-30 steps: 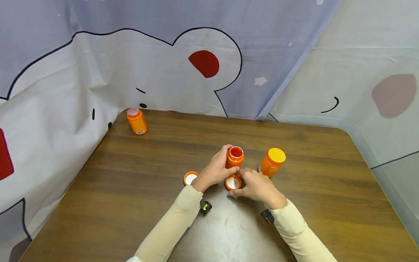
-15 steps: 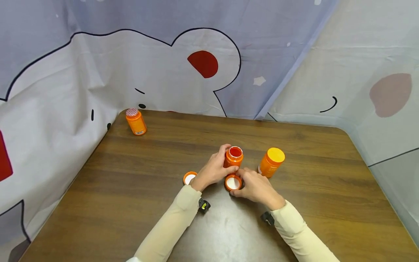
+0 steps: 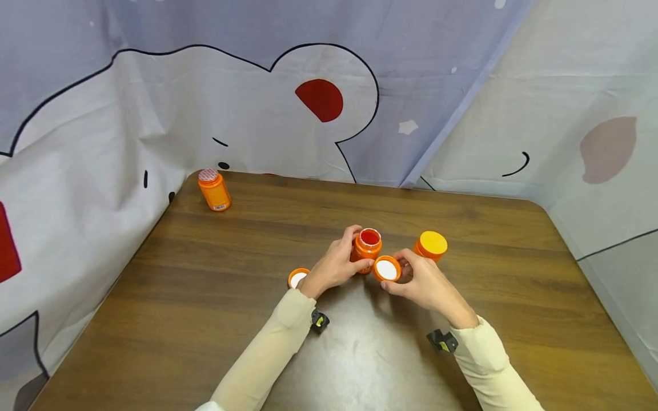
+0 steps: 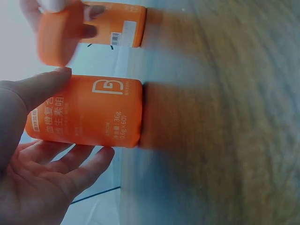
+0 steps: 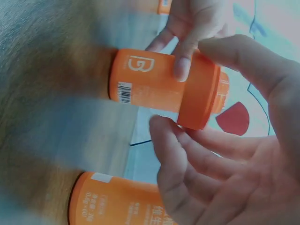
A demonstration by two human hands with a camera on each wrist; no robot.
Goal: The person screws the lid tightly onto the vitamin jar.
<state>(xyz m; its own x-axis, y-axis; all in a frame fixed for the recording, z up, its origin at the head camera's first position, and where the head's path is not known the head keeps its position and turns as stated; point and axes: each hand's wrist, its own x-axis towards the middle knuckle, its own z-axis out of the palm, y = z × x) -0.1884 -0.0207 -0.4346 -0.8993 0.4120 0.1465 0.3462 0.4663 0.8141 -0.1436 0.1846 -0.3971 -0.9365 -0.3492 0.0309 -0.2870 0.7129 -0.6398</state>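
Standing upright on the table, an uncapped orange bottle shows its open red mouth. My left hand grips it round the side, thumb in front and fingers behind. Printed white lettering covers its side in the left wrist view. My right hand pinches an orange cap, its white inner liner turned up toward the head camera. The cap is raised off the table, just right of the bottle's upper part. In the right wrist view the thumb and fingers span the cap, which overlaps the bottle there.
A second orange cap lies liner up beside the left wrist. Close behind the right hand stands a bottle with a yellow-orange lid. A third orange bottle with a patterned seal stands at the table's far left corner, near the curtain.
My right hand has lifted the cap from the table in front of the bottle and moved it up and to the right. The left hand stays on the bottle.
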